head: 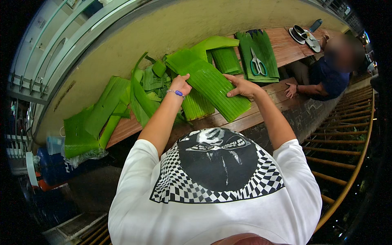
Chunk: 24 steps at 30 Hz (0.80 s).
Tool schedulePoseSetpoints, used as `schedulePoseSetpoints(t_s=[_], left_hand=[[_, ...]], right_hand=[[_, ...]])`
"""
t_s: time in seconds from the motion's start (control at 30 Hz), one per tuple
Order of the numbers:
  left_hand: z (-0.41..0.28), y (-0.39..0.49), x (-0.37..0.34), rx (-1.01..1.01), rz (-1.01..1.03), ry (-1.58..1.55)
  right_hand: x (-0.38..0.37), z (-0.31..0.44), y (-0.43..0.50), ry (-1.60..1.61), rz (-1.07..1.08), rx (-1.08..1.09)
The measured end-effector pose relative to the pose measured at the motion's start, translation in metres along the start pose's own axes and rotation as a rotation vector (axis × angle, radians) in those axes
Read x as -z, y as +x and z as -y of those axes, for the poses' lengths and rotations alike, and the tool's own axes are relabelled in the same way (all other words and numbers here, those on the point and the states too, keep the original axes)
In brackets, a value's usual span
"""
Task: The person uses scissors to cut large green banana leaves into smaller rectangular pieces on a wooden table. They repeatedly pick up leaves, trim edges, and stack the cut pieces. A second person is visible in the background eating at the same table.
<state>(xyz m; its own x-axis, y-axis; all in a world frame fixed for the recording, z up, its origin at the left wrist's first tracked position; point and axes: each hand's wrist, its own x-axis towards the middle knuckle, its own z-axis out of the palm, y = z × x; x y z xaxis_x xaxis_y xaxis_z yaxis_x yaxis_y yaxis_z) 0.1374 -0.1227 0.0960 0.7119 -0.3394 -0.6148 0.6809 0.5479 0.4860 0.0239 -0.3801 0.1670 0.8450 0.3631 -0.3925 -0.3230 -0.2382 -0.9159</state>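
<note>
Between my two hands is a long piece of banana leaf point(211, 82), held above the wooden table point(122, 131). My left hand point(182, 83), with a bracelet at the wrist, grips its left edge. On the opposite edge my right hand point(242, 86) has its thumb on top and its fingers mostly hidden beneath. Under the held leaf lies another cut leaf piece point(197, 105). A heap of leaf scraps and strips point(153, 79) sits just left of my left hand. Scissors with teal-and-white handles point(258, 65) rest on a stack of leaves point(245, 41) to the right.
Larger leaf sheets point(92, 125) spread over the table's left end. A folded leaf bundle point(226, 60) lies near the wall point(122, 58). At the far right a person point(324, 76) sits by a bowl point(298, 33), a plate point(313, 41) and a bottle point(316, 25). A yellow metal railing point(358, 159) runs behind.
</note>
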Motion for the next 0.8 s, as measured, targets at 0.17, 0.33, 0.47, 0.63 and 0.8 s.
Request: schedulePoseSetpoints(t_s=[0.17,0.33,0.47,0.63,0.8], left_hand=[[-0.016,-0.003,-0.005,-0.198,0.145,0.074],[-0.031,-0.022,-0.014,-0.293,0.396,-0.090],[-0.035,-0.005,0.037,-0.161,0.130,-0.142],[-0.014,0.027,0.083,0.057,-0.445,0.048],[0.001,0.033,0.098,0.000,-0.464,-0.005]], right_hand=[[0.009,-0.010,0.004,0.112,0.015,0.110],[0.022,-0.012,0.006,0.072,0.115,0.201],[0.009,-0.028,0.026,0.321,0.218,0.068],[0.014,-0.064,0.039,0.196,0.199,-0.079],[0.020,-0.084,0.039,0.408,0.204,-0.165]])
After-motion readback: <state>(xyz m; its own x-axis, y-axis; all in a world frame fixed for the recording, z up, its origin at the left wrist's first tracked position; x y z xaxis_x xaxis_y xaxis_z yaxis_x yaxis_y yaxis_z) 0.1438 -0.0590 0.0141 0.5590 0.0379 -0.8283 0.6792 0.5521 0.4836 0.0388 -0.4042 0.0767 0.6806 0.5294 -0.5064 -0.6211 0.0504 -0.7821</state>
